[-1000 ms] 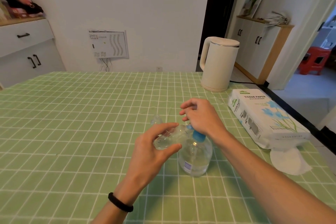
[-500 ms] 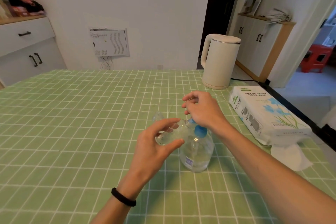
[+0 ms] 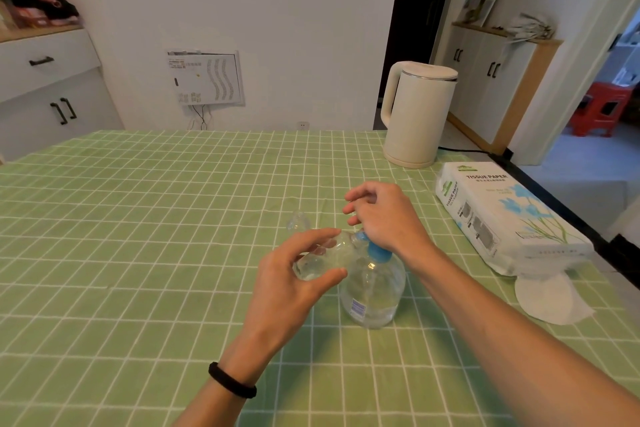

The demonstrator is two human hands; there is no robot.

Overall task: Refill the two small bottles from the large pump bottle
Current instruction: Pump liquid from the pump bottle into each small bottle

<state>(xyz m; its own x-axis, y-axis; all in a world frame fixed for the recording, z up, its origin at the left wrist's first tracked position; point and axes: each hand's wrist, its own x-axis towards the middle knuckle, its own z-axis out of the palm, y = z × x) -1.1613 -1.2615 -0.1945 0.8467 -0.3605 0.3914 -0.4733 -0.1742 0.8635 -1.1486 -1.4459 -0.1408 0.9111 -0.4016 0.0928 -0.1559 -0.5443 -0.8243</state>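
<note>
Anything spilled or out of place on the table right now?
No spill visible on the green checked tablecloth. One oddity: a loose white tissue sheet lies by the white tissue paper pack, near the table's right edge.

— Where does the pump bottle (image 3: 372, 291) stand?
— Mid-tabletop (image 3: 138, 218), with a small bottle (image 3: 320, 258) tilted at its left and another (image 3: 298, 221) behind.
— And the kettle (image 3: 417, 114)?
— Far right, behind the tissue pack (image 3: 502, 215).

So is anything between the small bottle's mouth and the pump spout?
Nothing visible. The left hand holds the small bottle tilted against the blue pump head, which the right hand covers; the spout itself is hidden.
</note>
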